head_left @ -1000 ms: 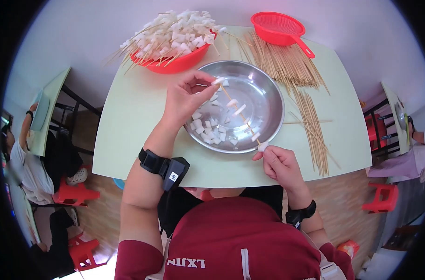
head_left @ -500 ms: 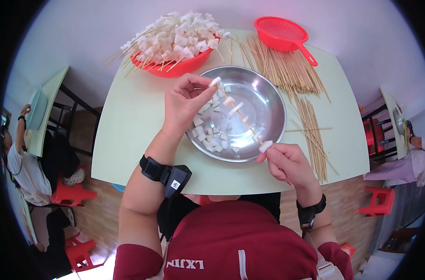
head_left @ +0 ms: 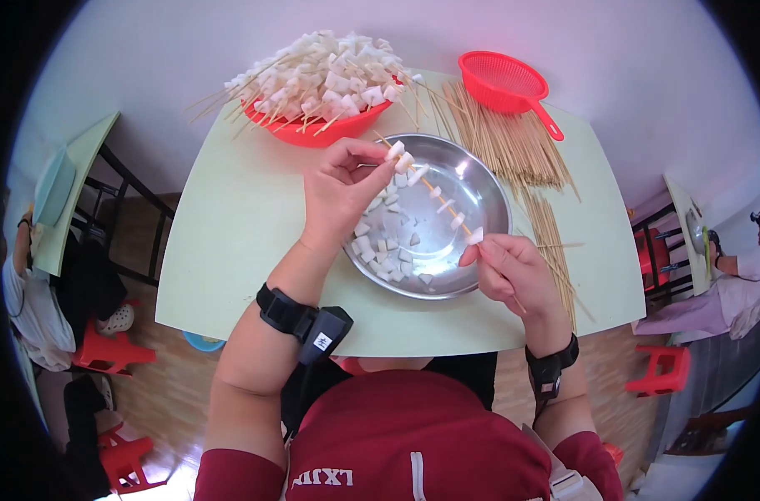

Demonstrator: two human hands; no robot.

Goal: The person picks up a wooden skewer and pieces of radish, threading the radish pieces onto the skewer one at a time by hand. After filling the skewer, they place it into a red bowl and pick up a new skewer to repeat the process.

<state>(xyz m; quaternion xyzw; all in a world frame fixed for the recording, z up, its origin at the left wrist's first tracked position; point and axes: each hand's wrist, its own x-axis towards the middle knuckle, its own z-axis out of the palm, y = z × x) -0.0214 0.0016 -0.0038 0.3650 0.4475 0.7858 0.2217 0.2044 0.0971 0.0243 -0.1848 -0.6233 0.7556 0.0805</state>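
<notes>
Around your silver bowl [head_left: 453,282], you see white chunks [head_left: 388,245] inside, a red basin [head_left: 323,134] and red strainer [head_left: 504,83] beyond, pale green table [head_left: 221,250] beneath.

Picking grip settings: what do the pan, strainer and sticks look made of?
Pan: looks like stainless steel, polished; bright mirror-like highlights inside.
Strainer: probably plastic, semi-gloss red; evenly coloured mesh, rim and handle.
Sticks: bamboo or another wood, seemingly uncoated; pale tan and thin. Can't tell which from here.
</notes>
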